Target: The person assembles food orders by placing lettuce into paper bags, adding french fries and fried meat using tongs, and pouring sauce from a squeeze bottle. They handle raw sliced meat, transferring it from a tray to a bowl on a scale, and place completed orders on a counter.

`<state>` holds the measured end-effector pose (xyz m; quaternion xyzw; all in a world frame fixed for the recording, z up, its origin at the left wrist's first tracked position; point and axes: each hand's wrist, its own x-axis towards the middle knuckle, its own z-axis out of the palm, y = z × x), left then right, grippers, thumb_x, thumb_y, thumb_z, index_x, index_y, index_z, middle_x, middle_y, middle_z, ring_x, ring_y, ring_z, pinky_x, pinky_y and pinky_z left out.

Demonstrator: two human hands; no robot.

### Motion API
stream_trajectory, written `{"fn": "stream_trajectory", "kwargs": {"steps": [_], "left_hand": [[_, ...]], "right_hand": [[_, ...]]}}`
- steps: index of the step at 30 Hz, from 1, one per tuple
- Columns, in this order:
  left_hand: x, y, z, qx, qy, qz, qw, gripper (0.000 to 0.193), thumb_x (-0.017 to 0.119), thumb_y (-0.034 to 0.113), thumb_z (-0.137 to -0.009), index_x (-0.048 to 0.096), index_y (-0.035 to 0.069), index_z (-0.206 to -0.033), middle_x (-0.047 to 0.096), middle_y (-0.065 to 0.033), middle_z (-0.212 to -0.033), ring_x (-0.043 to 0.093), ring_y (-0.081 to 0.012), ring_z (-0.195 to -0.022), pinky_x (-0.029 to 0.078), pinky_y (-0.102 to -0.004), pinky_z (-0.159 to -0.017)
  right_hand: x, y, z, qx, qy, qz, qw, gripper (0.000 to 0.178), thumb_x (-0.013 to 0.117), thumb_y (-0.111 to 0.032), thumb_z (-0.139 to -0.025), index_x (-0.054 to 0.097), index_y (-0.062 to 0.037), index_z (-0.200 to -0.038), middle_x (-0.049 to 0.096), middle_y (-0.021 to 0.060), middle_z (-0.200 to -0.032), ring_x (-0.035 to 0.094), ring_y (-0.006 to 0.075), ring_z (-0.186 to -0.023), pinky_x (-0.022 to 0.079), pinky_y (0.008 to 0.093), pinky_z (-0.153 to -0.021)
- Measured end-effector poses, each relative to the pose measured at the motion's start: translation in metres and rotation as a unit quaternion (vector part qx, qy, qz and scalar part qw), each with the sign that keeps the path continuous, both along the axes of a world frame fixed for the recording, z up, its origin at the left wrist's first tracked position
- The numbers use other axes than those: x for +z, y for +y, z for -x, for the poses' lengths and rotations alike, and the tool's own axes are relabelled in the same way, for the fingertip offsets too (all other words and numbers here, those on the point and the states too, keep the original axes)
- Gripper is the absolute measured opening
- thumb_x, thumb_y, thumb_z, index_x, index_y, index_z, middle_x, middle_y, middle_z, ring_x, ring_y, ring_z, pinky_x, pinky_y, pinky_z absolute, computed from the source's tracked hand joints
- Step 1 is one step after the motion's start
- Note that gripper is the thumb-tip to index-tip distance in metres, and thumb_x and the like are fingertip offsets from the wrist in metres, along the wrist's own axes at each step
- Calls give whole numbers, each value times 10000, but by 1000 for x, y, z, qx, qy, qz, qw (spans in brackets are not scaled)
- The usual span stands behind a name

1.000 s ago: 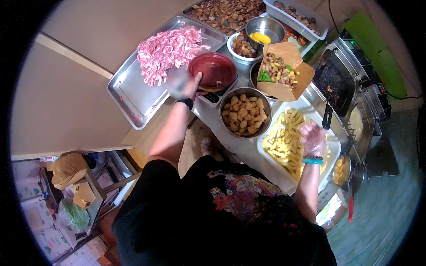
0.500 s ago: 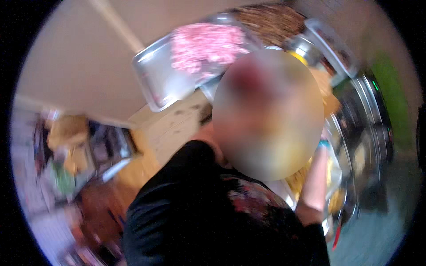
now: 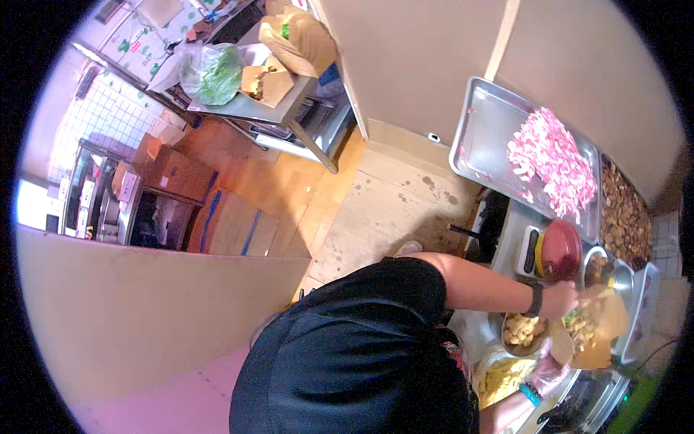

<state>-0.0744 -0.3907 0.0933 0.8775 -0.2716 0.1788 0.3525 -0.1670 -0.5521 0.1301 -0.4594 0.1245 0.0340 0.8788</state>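
**Your 2 hands are at the brown food box**

Your left hand (image 3: pixel 560 300) reaches out over the brown paper box (image 3: pixel 594 329). It looks like it touches the top edge of the box, but you cannot tell if the fingers are closed on it. A dark band sits on that wrist.

Your right hand (image 3: pixel 547 370) wears a thin clear glove. It is under the near side of the box and seems to hold it up.

The box is open and tilted. Inside you can see bits of food, some yellow, some green. The flaps stick out wide.

The box is low on the right, above the metal counter. Just beside it is a round metal bowl of tan chunks (image 3: pixel 522 331). A tray of yellow strips (image 3: pixel 502 376) lies below that. A dark red bowl (image 3: pixel 560 249) sits a bit farther up. A big metal tray (image 3: pixel 484 137) with pink meat pieces (image 3: pixel 549 163) is well apart, higher up.
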Motion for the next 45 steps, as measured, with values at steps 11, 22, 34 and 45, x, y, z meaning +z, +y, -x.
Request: {"fn": "stream_trajectory", "kwargs": {"steps": [11, 22, 34, 45], "left_hand": [[38, 314, 110, 119, 207, 332, 913, 457, 411, 123, -824, 309, -22, -1246, 416, -225, -1193, 385, -300, -1139, 290, -335, -965], [-12, 569, 220, 311, 240, 349, 851, 715, 567, 362, -731, 274, -51, -1236, 413, -245, -1165, 383, -348, -1107, 293, -381, -958], [-15, 622, 265, 400, 111, 468, 780, 698, 530, 332, -809, 186, -32, -1295, 254, -179, -1334, 238, -252, -1237, 193, -333, -1020], [-66, 710, 301, 683, 46, 476, 552, 819, 484, 503, -787, 175, -61, -1294, 290, -227, -1305, 299, -253, -1216, 254, -322, -987]], "right_hand": [[-21, 274, -11, 234, -98, 77, 964, 269, 520, -133, -807, 556, 39, -1010, 544, 181, -1061, 551, 292, -912, 448, 395, -801], [-53, 557, 14, 281, -587, 603, 461, 313, 597, -316, -737, 541, -42, -597, 548, 121, -563, 498, 242, -459, 396, 352, -417], [-61, 665, 6, 624, 155, 37, 765, 212, 555, -181, -771, 556, -12, -900, 577, 65, -744, 520, 147, -563, 425, 256, -456], [-105, 706, -6, 610, 136, -27, 780, 147, 553, -106, -764, 498, -16, -866, 492, 29, -629, 507, 214, -537, 495, 321, -526]]}}
